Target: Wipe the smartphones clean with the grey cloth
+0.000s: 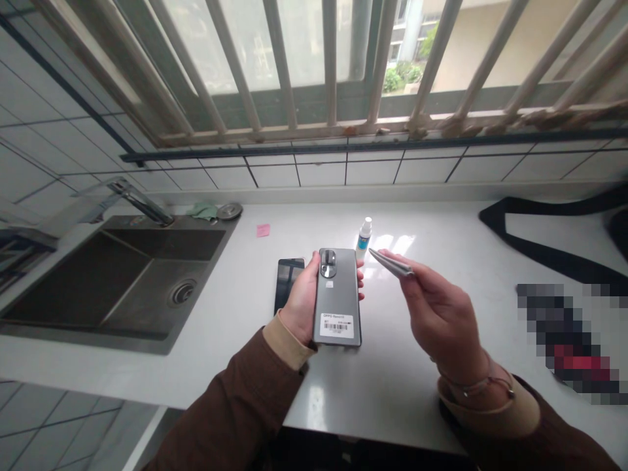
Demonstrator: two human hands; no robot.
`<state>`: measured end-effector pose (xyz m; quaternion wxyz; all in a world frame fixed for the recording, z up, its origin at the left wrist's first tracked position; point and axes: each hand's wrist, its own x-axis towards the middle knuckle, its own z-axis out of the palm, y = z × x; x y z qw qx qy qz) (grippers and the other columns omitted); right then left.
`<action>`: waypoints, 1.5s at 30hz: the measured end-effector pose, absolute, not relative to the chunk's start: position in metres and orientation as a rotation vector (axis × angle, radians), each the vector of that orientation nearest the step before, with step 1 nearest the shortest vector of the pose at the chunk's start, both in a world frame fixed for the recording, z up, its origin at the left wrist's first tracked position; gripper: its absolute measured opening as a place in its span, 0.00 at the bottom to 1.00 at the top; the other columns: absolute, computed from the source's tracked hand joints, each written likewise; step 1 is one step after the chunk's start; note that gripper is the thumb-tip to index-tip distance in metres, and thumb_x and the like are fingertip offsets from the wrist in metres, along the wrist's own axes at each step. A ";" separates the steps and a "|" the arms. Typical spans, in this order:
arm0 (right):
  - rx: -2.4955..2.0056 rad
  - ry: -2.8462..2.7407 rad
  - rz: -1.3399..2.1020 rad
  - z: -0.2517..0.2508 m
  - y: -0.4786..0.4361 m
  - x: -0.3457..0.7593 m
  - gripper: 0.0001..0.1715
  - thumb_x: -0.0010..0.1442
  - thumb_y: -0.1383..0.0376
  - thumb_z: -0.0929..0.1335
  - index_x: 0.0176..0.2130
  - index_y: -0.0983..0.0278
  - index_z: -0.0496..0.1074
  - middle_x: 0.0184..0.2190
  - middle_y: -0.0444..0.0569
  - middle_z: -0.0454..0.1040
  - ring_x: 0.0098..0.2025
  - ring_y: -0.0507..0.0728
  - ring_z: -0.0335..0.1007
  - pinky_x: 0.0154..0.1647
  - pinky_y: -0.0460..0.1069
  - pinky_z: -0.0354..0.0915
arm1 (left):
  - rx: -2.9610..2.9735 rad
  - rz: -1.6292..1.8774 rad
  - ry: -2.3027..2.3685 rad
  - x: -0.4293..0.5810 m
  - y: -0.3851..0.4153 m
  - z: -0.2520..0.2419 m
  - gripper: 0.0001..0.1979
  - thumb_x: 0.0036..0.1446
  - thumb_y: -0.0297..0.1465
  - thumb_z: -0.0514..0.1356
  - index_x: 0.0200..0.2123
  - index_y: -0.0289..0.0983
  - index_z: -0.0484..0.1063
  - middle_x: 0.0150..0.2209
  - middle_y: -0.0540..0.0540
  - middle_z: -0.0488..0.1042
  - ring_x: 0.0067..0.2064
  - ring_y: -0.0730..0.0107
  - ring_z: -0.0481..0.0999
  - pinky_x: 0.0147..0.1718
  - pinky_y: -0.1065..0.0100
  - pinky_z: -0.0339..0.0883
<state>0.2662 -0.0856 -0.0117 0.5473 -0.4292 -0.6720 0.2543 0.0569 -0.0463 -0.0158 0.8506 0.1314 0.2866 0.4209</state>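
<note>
My left hand (303, 297) grips a grey phone (337, 297) by its edges, back side up, with a barcode sticker near its lower end. My right hand (434, 311) pinches a thin folded grey cloth (391, 263) just to the right of the phone's top, the two apart. A second, dark phone (288, 282) lies flat on the white counter (402, 373) behind my left hand. A small white spray bottle (364, 237) with a blue label stands upright on the counter beyond the grey phone.
A dark steel sink (122, 278) with a faucet (140, 203) is set in the counter at left. A pink note (263, 229) lies near it. A black strap (544, 245) curls at right. A barred window (333, 72) is behind the tiled wall.
</note>
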 end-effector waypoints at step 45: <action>-0.711 -1.978 0.718 -0.011 -0.101 0.252 0.27 0.71 0.74 0.66 0.64 0.58 0.75 0.58 0.48 0.82 0.60 0.57 0.80 0.64 0.54 0.77 | 0.128 0.985 0.651 0.054 -0.041 -0.021 0.33 0.74 0.50 0.46 0.47 0.27 0.79 0.38 0.32 0.81 0.36 0.54 0.83 0.40 0.55 0.78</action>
